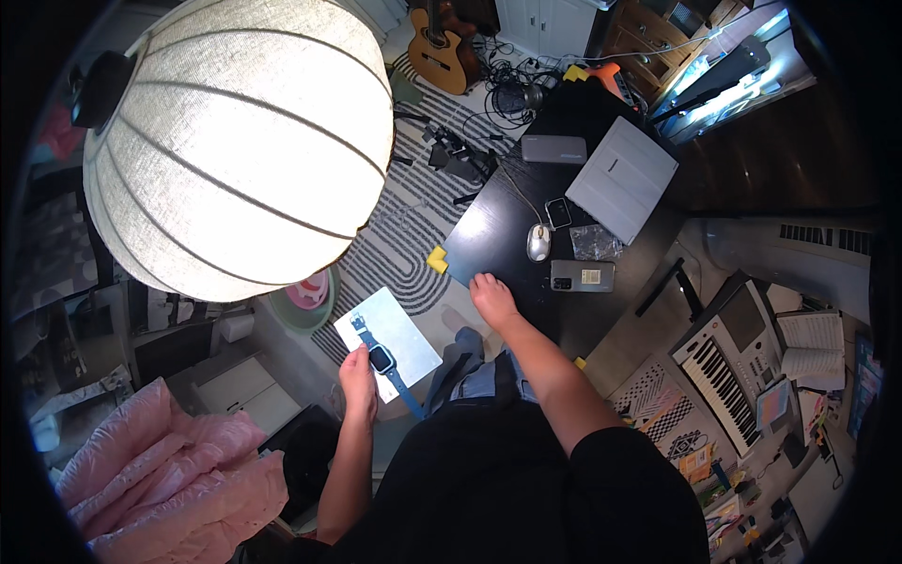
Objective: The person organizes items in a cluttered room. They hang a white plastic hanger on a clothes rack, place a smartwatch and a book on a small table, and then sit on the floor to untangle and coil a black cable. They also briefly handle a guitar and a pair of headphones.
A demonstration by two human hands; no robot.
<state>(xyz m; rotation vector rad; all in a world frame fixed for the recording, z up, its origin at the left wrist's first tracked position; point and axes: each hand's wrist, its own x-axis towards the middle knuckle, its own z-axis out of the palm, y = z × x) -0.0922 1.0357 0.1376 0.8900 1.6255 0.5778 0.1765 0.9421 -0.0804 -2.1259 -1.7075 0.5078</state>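
My left hand (358,381) pinches a smartwatch with a blue strap (381,358), its dark square face turned up. The strap hangs out at length, over or in front of a pale, flat rectangular sheet or board (414,337); whether they touch I cannot tell. My right hand (492,299) rests at the near left edge of the black table (493,218), fingers slightly curled, with no object seen in it. To its right on the table lie a grey smartphone (582,276), a silver computer mouse (539,242), a clear plastic bag (595,242) and a small thin frame (558,213).
A closed silver laptop (622,180) and a grey case (554,149) lie farther back on the table. Yellow guards (437,260) cover its corners. A large lit lantern lamp (246,148) fills the upper left. A tripod (458,151) and cables stand beyond; a keyboard (722,388) is at right.
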